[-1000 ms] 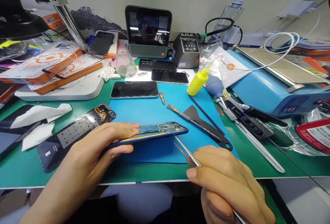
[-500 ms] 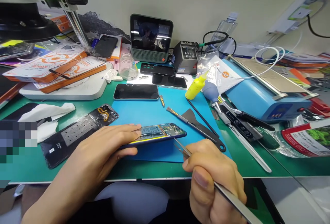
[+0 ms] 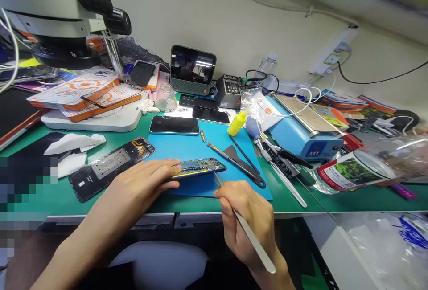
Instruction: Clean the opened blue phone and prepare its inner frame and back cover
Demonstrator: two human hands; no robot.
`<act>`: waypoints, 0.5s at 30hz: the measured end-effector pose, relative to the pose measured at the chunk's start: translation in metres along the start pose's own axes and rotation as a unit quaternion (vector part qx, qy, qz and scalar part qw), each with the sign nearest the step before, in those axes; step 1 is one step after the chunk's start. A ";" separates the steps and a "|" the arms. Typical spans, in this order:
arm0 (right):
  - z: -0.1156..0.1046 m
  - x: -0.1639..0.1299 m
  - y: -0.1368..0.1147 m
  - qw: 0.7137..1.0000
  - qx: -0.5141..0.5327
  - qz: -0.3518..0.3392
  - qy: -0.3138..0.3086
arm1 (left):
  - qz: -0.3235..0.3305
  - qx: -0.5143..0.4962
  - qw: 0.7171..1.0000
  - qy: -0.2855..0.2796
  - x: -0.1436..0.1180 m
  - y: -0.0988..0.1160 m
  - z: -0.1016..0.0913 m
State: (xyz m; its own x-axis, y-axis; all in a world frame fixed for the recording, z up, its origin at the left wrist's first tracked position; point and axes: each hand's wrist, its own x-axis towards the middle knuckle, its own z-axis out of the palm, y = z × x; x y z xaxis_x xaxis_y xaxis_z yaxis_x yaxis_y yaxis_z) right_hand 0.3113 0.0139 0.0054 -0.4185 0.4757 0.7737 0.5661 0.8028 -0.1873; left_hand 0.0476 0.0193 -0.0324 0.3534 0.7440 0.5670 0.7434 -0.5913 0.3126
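Holding an opened phone tilted on its long edge above a blue mat, left hand closed on it, thumb under the lower edge and fingers along the top; insides of the phone, with battery and circuit board, facing up and away. Gripping tweezers in the closed right hand, tips pointing up toward the right end of the phone's lower edge, just beside it; contact cannot be told. Lying to the left on the green bench top: a dark back panel, touching the mat's corner, and white tissues beyond it. Resting on the mat behind the phone: a second phone face up, a small brush, a black flat pry tool. Standing farther back: a yellow bottle, a small screen, a glass jar. Filling the upper left corner: a microscope over a white base stacked with orange boxes. Sitting at right, well apart from both hands: a blue machine
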 end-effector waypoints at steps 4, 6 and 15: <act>-0.003 -0.011 0.000 0.999 0.021 0.002 0.024 | 0.020 0.013 1.000 0.007 0.000 0.001 -0.001; -0.002 -0.013 0.001 0.999 0.033 0.011 0.036 | 0.027 0.015 1.000 0.007 0.000 0.002 -0.002; -0.014 -0.017 -0.006 0.988 0.060 -0.028 0.140 | 0.030 0.023 0.999 -0.005 0.000 0.002 -0.001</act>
State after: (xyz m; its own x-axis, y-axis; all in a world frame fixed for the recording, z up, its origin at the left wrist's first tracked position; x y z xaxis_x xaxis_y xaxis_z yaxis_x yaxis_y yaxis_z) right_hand 0.3251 -0.0037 0.0019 -0.2247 0.3255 0.9184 0.4523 0.8697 -0.1976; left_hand 0.0484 0.0181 -0.0305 0.4033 0.7105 0.5766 0.7454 -0.6206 0.2434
